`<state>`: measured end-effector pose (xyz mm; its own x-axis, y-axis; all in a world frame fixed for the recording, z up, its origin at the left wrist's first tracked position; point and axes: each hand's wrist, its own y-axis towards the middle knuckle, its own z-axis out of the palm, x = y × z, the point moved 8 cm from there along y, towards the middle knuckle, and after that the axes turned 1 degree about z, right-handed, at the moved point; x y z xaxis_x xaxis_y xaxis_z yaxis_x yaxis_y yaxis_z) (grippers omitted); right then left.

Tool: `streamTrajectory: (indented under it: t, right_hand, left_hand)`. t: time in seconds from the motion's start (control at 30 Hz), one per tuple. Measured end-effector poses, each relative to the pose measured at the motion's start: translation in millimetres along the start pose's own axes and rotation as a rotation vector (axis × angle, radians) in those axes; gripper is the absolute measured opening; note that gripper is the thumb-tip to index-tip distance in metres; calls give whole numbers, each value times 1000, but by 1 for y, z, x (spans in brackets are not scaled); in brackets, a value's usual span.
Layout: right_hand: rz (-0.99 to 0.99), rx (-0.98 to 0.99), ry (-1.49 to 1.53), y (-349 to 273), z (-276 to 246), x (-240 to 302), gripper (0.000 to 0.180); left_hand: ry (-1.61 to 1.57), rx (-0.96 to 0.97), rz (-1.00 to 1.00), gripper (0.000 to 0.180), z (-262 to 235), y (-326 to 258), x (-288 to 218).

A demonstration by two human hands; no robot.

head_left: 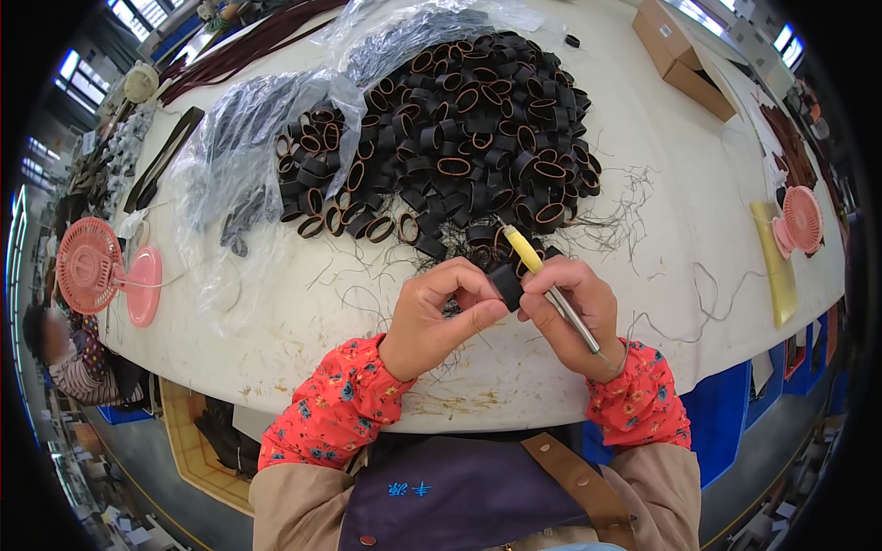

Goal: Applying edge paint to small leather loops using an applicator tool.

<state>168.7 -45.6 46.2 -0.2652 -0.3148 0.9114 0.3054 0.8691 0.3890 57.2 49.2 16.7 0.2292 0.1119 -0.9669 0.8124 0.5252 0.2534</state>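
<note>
My left hand (449, 313) pinches a small black loop (504, 286) of strap between thumb and fingers, in front of my chest. My right hand (575, 308) is closed round a pen-shaped tool (522, 248) with a yellow front part and a metal shaft. The tool's thin tip points up and away from me, and a thin cord leaves its rear end. The right fingertips are close to the loop's right side; whether they touch it I cannot tell. Just beyond both hands lies a big heap of black loops (453, 166) with brownish edges.
Clear plastic bags (266, 101) lie left of the heap, with several loops inside. Loose thread bits (625, 207) are scattered on the pale table (303, 367). Pink fans (89, 263) stand at both sides. A cardboard box (682, 60) sits far right, near a yellow strip (774, 266).
</note>
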Motion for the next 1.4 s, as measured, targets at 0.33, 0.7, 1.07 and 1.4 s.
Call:
streamTrajectory:
  t: [0.33,0.7,1.07,1.4]
  right_hand:
    - [-78,-7,-100,0,-1,4,16]
    - [218,-22,225,-2,-3,-10,13]
    - [288,28,425,-1,1,-17,18]
    - [78,-112,301,1,-27,1,25]
  left_hand:
    - [-306,-28,-325,11,6,-6,18]
    - [-33,19,-97,9,4,-3,6]
    - [-315,31,-125,5,10,-1,5]
    - [34,-207,6,10,-13,0,-2]
